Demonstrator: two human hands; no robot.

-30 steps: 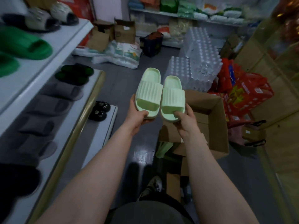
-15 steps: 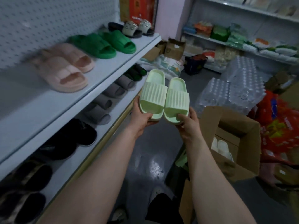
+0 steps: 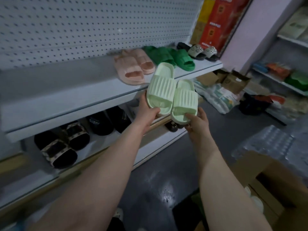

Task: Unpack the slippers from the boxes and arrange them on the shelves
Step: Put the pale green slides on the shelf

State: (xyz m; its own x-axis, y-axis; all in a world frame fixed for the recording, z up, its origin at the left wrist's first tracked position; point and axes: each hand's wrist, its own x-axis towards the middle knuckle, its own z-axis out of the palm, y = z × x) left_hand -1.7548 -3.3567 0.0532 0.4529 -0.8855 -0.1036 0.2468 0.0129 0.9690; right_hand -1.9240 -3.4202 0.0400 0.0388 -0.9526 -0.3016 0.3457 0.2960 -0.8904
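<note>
Head view shows both arms stretched toward the white metal top shelf (image 3: 70, 97). Left hand (image 3: 146, 112) grips the toe end of one pale green ribbed foam slipper (image 3: 160, 90), thumb on top; right hand (image 3: 196, 121) pinches the toe of its mate (image 3: 185, 99). Both slippers hang in the air side by side, touching, just before the shelf edge, near the pink slippers (image 3: 133, 65). An open cardboard box (image 3: 273, 177) sits at lower right.

— Where's the camera?
— On my head, wide-angle, looking forward and down.
— Facing what?
— The shelves (image 3: 75, 99) on my left, near; the floor (image 3: 166, 164) fills the lower right.
</note>
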